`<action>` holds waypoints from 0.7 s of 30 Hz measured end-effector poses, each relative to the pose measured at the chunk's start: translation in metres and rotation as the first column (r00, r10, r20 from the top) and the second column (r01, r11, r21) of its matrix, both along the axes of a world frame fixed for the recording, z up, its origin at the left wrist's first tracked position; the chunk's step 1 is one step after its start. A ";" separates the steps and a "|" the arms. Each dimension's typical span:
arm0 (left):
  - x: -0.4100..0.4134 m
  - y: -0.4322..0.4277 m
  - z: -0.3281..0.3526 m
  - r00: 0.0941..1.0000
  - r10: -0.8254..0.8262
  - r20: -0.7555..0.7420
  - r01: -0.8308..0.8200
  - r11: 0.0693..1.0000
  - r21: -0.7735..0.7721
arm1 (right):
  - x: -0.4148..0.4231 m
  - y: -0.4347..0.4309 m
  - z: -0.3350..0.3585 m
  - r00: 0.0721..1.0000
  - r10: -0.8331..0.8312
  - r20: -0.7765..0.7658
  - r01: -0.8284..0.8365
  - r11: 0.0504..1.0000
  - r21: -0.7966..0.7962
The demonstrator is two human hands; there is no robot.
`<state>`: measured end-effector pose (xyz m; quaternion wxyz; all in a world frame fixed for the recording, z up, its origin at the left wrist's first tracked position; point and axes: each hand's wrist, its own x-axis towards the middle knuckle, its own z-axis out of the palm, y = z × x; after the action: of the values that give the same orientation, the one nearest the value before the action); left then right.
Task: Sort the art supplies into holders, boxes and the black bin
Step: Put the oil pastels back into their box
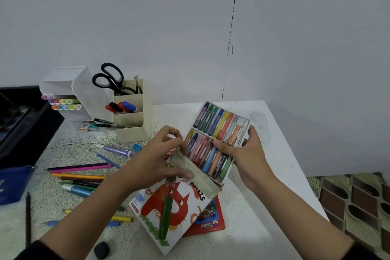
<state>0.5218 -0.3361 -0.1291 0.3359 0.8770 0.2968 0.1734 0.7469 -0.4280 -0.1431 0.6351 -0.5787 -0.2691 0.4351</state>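
- The pastel box [202, 183] is held tilted just above the table [263, 196], near the cream holder [135, 131], open with two rows of pastels [219, 124] showing
- The left hand [160, 154] grips the box's left edge, fingers curled over the top and thumb on the pale side flap
- The right hand [249, 154] holds the right edge, thumb pressed across the lower row of pastels, fingers behind the box
- The lid [168, 207], printed with a red cat, hangs down over a red packet [211, 220]
- The cream holder carries scissors [109, 80] and markers [124, 107]
- Coloured pencils [80, 172] lie loose on the table left of the hands
- The black bin [21, 124] stands at the table's left edge
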 end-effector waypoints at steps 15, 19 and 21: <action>0.004 0.008 -0.011 0.997 0.060 -0.043 -0.063 0.996 -0.068 | -0.009 0.004 -0.010 0.972 0.014 -0.233 -0.020 1.000 -0.024; 0.005 0.011 -0.017 0.997 0.072 -0.043 -0.076 0.991 -0.115 | -0.016 0.000 -0.024 0.970 0.019 -0.242 -0.031 0.998 -0.047; 0.006 0.012 -0.018 0.997 0.077 -0.028 -0.080 0.984 -0.157 | -0.020 -0.001 -0.030 0.965 -0.010 -0.263 0.000 0.999 -0.038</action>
<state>0.5273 -0.3237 -0.1471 0.3940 0.8370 0.3476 0.1529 0.7272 -0.4289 -0.1732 0.6554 -0.5282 -0.1729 0.5114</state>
